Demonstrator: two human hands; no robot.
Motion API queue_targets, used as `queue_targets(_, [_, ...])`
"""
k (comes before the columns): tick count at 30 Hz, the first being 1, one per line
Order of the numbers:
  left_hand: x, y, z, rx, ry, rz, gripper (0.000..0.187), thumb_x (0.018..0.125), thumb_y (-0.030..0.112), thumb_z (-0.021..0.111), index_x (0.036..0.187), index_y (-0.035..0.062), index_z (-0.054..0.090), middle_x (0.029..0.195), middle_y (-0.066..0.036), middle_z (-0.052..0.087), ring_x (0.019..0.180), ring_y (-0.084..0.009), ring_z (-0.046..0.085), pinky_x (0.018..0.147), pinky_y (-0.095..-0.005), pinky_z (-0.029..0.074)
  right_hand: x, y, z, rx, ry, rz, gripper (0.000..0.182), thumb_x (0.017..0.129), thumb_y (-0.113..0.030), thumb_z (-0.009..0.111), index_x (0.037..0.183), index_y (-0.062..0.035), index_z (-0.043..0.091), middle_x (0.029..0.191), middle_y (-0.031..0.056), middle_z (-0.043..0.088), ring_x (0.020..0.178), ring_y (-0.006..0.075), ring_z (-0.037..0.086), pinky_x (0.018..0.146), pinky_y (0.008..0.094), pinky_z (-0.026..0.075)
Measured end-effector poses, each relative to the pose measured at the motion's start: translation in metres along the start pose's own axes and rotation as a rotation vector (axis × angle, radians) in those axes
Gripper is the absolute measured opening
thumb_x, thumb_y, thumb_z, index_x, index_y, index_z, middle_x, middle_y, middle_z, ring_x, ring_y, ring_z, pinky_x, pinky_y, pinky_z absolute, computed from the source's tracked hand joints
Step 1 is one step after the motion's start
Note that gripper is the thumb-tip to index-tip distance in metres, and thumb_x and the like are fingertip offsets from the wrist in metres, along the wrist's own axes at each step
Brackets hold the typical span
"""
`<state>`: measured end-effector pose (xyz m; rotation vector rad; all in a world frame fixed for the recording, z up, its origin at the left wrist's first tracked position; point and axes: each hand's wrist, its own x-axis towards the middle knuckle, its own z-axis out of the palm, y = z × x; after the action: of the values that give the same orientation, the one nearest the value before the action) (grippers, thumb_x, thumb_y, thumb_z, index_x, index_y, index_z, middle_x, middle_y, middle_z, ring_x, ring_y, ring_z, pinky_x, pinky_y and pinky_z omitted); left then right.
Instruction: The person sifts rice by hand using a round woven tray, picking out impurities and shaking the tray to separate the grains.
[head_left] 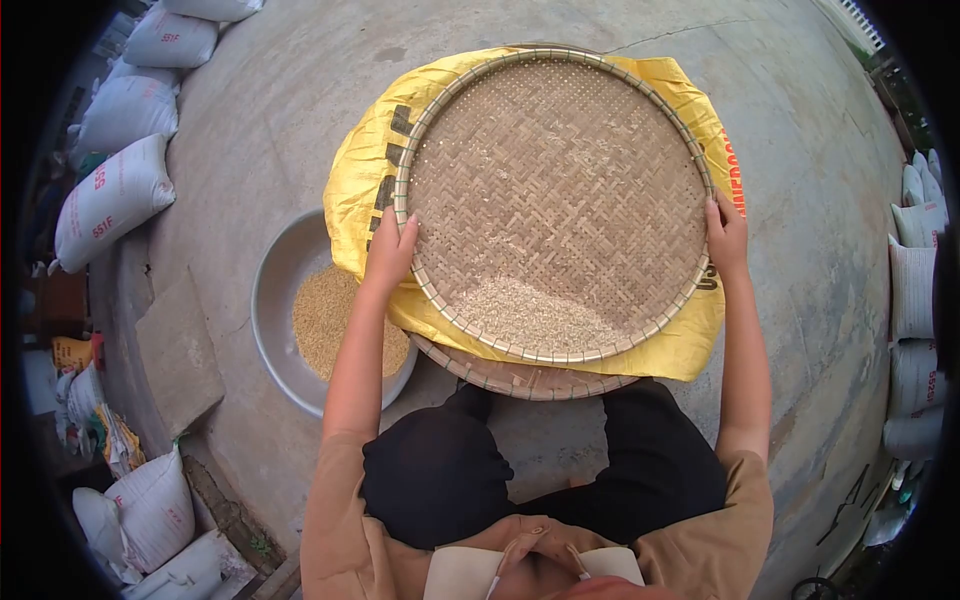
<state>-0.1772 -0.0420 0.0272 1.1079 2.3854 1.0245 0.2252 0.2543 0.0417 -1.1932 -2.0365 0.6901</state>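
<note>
A round woven bamboo winnowing tray (560,170) is held between my two hands in front of me. My left hand (391,250) grips its rim on the left, thumb on the upper side. On the right, my right hand (727,236) is closed on the opposite rim. Pale husked grain (535,316) lies gathered along the near part of the tray, with scattered grains farther up. Beneath it spreads a yellow printed sack (360,160). Under the sack, the near edge of a second woven tray (530,381) shows; most of that one is hidden.
A grey metal basin (268,310) with golden unhusked-looking grain (322,320) stands at my left, partly behind my forearm. Full white sacks (115,200) line the left side, and more white sacks (912,285) stand at the right. The floor is concrete (810,200).
</note>
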Motion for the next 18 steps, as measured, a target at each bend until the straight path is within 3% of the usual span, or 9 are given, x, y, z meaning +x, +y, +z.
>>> queue_targets(2, [0.010, -0.002, -0.009, -0.069, -0.124, -0.029, 0.037, 0.091, 0.031, 0.051, 0.108, -0.0019, 0.049, 0.088, -0.019, 0.060, 0.076, -0.0298, 0.059, 0.069, -0.0398, 0.046, 0.008, 0.002, 0.000, 0.055, -0.070, 0.066, 0.039, 0.091, -0.022, 0.053, 0.121, 0.0019, 0.055, 0.087, 0.0083, 0.065, 0.078, 0.0124, 0.057, 0.072, 0.0255, 0.045])
queue_targets(3, [0.011, 0.004, -0.017, -0.087, -0.142, -0.052, 0.037, 0.091, 0.031, 0.051, 0.109, -0.0021, 0.051, 0.089, -0.012, 0.059, 0.075, -0.0205, 0.056, 0.066, -0.0349, 0.045, 0.012, -0.003, -0.003, 0.060, -0.205, 0.149, 0.038, 0.090, -0.023, 0.053, 0.116, 0.0037, 0.057, 0.087, 0.0079, 0.065, 0.080, 0.0125, 0.057, 0.072, 0.0257, 0.044])
queue_targets(4, [0.010, 0.012, -0.024, -0.085, -0.142, -0.054, 0.037, 0.091, 0.031, 0.051, 0.109, -0.0021, 0.051, 0.089, -0.012, 0.059, 0.075, -0.0205, 0.056, 0.066, -0.0349, 0.045, 0.016, -0.009, -0.006, 0.066, -0.340, 0.230, 0.038, 0.089, -0.024, 0.053, 0.112, 0.0055, 0.060, 0.087, 0.0076, 0.065, 0.081, 0.0126, 0.057, 0.073, 0.0259, 0.044])
queue_targets(5, [0.012, 0.021, -0.032, -0.161, -0.214, -0.184, 0.038, 0.090, 0.031, 0.051, 0.111, -0.0008, 0.052, 0.085, -0.008, 0.058, 0.071, -0.0168, 0.055, 0.061, -0.0315, 0.044, 0.020, -0.010, -0.009, 0.069, -0.341, 0.231, 0.038, 0.089, -0.024, 0.053, 0.112, 0.0055, 0.060, 0.087, 0.0076, 0.065, 0.081, 0.0126, 0.057, 0.073, 0.0259, 0.044])
queue_targets(7, [0.009, 0.043, -0.054, -0.260, -0.315, -0.402, 0.040, 0.088, 0.031, 0.051, 0.116, 0.0032, 0.055, 0.073, 0.001, 0.054, 0.059, -0.0075, 0.048, 0.049, -0.0225, 0.036, 0.022, -0.015, -0.014, 0.224, -0.376, 0.507, 0.037, 0.087, -0.026, 0.054, 0.100, 0.0073, 0.064, 0.085, 0.0074, 0.065, 0.078, 0.0129, 0.057, 0.071, 0.0266, 0.044])
queue_targets(10, [0.008, 0.046, -0.062, -0.359, -0.263, -0.375, 0.039, 0.087, 0.033, 0.051, 0.113, 0.0039, 0.058, 0.067, 0.003, 0.052, 0.053, -0.0068, 0.045, 0.045, -0.0225, 0.033, 0.024, -0.021, -0.023, 0.313, -0.400, 0.597, 0.035, 0.085, -0.026, 0.056, 0.093, 0.0070, 0.064, 0.085, 0.0077, 0.065, 0.075, 0.0139, 0.058, 0.070, 0.0276, 0.045])
queue_targets(18, [0.002, 0.062, -0.069, -0.427, -0.238, -0.453, 0.041, 0.088, 0.036, 0.051, 0.103, -0.0004, 0.060, 0.076, -0.001, 0.056, 0.064, -0.0092, 0.049, 0.055, -0.0241, 0.039, 0.025, -0.030, -0.027, 0.232, -0.419, 0.595, 0.033, 0.085, -0.024, 0.054, 0.091, 0.0075, 0.064, 0.084, 0.0093, 0.065, 0.073, 0.0152, 0.059, 0.069, 0.0285, 0.046])
